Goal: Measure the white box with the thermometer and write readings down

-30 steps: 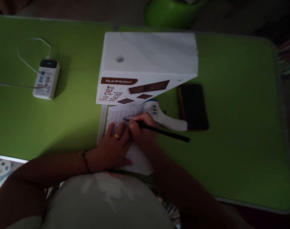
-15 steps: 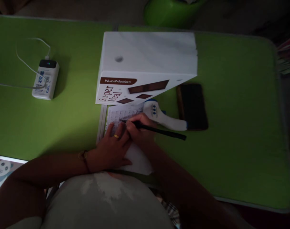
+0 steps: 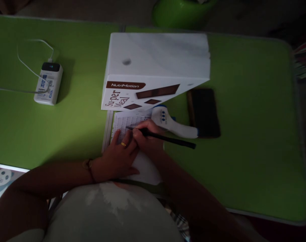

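Observation:
My right hand (image 3: 151, 139) is closed around a black pen (image 3: 173, 139), its tip at the printed rows on a white sheet of paper (image 3: 149, 168). My left hand (image 3: 120, 156), with a ring on one finger, lies flat on the same sheet with its fingers spread. The two hands touch or nearly touch. Just beyond my right hand a white and blue handheld thermometer (image 3: 176, 126) lies on its side. A white NutriMotion box (image 3: 158, 57) stands behind the paper and hides part of its far edge.
A dark phone-like slab (image 3: 204, 112) lies right of the thermometer on the green table (image 3: 251, 134). At the left is a white power bank (image 3: 48, 84) with a white cable (image 3: 19, 90). Past the far edge sits a green plastic object (image 3: 178, 13).
Almost nothing differs. The pen's rear end has dipped very slightly, and the whole view has shifted a little. Both hands stay in place on the paper.

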The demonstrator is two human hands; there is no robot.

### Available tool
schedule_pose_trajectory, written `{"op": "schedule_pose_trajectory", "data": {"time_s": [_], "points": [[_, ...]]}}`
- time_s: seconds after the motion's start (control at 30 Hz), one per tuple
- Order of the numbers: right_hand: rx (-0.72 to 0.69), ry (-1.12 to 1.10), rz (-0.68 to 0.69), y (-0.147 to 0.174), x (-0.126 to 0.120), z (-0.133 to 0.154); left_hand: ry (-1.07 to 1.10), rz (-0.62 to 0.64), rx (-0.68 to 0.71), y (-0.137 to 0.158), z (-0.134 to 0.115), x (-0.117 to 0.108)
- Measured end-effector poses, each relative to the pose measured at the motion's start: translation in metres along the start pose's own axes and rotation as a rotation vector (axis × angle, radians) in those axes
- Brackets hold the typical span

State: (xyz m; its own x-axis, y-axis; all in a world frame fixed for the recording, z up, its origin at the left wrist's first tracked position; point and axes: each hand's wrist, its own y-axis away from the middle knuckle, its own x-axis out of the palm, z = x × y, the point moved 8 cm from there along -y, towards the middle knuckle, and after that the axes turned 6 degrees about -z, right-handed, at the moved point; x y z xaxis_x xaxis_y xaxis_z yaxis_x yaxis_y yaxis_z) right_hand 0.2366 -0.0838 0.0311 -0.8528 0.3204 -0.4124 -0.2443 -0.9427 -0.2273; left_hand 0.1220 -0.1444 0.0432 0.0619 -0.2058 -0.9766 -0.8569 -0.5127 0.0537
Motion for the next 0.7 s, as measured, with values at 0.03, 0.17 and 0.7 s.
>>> {"op": "schedule_pose_trajectory", "data": {"time_s": [0.03, 0.17, 0.7], "points": [[0.005, -0.001, 0.008, -0.0002, -0.0003, 0.0006, -0.004, -0.002, 0.002, -0.0001, 0.0, 0.0], [0.001, -0.005, -0.007, 0.0001, -0.0024, 0.002, 0.006, -0.015, -0.001, 0.0002, 0.0, 0.0015], [-0.098, -0.015, -0.046, 0.0028, -0.0022, 0.0028, 0.005, -0.013, 0.001, 0.0007, -0.0006, 0.0034]]}}
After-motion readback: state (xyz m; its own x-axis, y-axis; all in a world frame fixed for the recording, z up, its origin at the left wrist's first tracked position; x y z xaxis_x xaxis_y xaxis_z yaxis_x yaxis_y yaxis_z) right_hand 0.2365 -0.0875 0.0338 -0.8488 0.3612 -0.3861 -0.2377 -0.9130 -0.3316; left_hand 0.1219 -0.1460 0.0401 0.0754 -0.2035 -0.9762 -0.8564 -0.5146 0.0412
